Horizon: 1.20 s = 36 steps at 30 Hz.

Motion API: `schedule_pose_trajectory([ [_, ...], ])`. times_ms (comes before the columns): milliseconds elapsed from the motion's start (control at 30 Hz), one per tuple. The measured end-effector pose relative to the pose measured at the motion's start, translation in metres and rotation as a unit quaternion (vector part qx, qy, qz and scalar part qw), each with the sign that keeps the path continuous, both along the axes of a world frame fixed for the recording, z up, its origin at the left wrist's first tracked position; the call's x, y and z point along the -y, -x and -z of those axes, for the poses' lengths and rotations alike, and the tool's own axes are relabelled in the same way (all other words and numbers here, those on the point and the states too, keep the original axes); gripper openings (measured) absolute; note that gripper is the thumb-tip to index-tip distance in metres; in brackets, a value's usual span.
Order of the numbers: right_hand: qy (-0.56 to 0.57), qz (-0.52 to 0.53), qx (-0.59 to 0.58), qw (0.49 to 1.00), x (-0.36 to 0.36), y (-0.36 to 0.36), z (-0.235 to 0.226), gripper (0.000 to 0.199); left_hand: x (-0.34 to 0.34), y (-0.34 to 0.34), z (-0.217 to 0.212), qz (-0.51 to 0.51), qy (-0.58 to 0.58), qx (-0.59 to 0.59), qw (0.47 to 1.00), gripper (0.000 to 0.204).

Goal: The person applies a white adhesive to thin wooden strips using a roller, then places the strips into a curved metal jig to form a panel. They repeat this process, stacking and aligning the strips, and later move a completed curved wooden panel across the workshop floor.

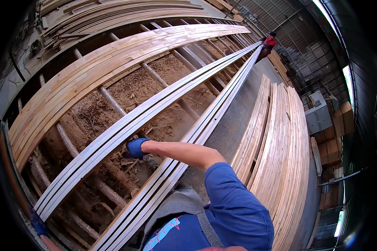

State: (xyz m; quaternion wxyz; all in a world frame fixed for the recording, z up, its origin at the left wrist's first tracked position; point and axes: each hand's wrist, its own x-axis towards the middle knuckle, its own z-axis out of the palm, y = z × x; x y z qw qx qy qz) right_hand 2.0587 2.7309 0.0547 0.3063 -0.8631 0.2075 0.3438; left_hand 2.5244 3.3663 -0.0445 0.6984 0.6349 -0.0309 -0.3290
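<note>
Long boards with white-coated faces lie side by side across the metal rollers, running from the lower left to the far end. Over their near end my left hand, in a blue glove, is closed, its fingers partly hidden in shadow. My right hand, also blue-gloved, grips the boards' lower edge farther along, fingers curled. Beneath my right forearm runs a second white-faced bundle of boards, close to my body. At the far end a person in red stands by both bundles.
Bare wooden boards rest across the rollers beyond the white ones. Sawdust heaps beneath the rollers. To my right is a wide stack of long boards. A grey box-shaped machine and wood blocks stand farther right.
</note>
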Motion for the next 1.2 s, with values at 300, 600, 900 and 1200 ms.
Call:
schedule_pose_trajectory([
  [300, -0.321, 0.364, 0.106, 0.868, -0.019, 0.025, -0.003, 0.05, 0.054, 0.052, -0.019, -0.08, -0.034, 0.013, 0.996, 0.061],
  [600, -0.446, 0.52, -0.005, 0.728, -0.014, -0.009, 0.054, 0.04, 0.029, 0.09, -0.008, -0.022, 0.041, -0.008, 0.999, 0.04],
  [900, -0.465, 0.548, 0.156, 0.678, -0.023, -0.006, 0.083, 0.039, 0.08, 0.129, -0.054, -0.202, -0.082, 0.137, 0.966, 0.048],
  [1200, -0.519, 0.629, 0.299, 0.495, 0.018, -0.134, 0.077, 0.032, 0.167, 0.011, -0.081, -0.164, -0.213, 0.246, 0.931, 0.05],
])
